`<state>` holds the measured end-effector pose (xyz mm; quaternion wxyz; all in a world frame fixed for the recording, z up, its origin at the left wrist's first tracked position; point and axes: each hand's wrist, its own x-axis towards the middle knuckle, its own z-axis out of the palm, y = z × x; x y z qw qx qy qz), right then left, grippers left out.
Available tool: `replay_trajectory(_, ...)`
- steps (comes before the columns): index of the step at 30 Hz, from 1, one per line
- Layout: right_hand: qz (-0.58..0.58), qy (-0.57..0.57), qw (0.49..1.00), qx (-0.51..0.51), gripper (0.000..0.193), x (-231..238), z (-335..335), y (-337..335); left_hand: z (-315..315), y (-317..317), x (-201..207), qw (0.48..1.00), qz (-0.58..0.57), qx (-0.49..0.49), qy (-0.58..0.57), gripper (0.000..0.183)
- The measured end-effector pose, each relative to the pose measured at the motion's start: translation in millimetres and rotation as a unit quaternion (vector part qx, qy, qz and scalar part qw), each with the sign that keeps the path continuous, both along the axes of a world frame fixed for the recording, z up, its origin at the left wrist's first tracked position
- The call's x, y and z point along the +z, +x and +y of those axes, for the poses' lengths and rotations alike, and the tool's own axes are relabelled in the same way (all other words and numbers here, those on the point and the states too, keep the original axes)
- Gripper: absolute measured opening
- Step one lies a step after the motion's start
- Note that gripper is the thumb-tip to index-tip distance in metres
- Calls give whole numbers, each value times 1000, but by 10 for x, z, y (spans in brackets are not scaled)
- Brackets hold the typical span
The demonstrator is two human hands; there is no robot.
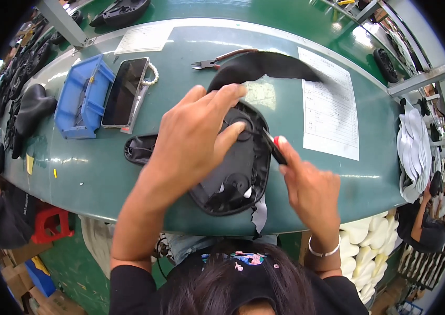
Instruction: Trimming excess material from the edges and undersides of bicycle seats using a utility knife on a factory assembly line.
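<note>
An upturned black bicycle saddle (pixel 221 167) lies on the table, its hollow underside up and its narrow nose (pixel 139 148) toward the left. Over the saddle's far end curls my left hand (pixel 193 131), the thumb pressing on the underside and the fingers across the rim. A long black strip of cover material (pixel 264 67) arches out from under those fingers, blurred at its right tip. Closed in my right hand (pixel 309 186) is a slim dark knife (pixel 274 148) with a red part, its tip at the saddle's right rim. A grey scrap (pixel 260 214) hangs at the near edge.
Side cutters (pixel 208 64) lie behind the strip. Left of the saddle are a phone (pixel 124 94), a blue bin (pixel 83 100) and a black saddle cover (pixel 34 112). A printed sheet (pixel 330 113) lies right. Pale foam pads (pixel 369 247) are piled below; people work at both sides.
</note>
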<state>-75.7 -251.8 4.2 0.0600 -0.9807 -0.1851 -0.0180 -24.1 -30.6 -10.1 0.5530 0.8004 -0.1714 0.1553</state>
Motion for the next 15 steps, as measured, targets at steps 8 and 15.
replay_trajectory(8, 18, -17, 1000, 15, 46, 96, 51, -218, 212, 330, -229, 960, 57, 251, -114, 26)
replay_trajectory(15, 30, -39, 988, 147, 42, 203, -353, 704, 211, -352, -269, 923, 260, 39, -281, 54)
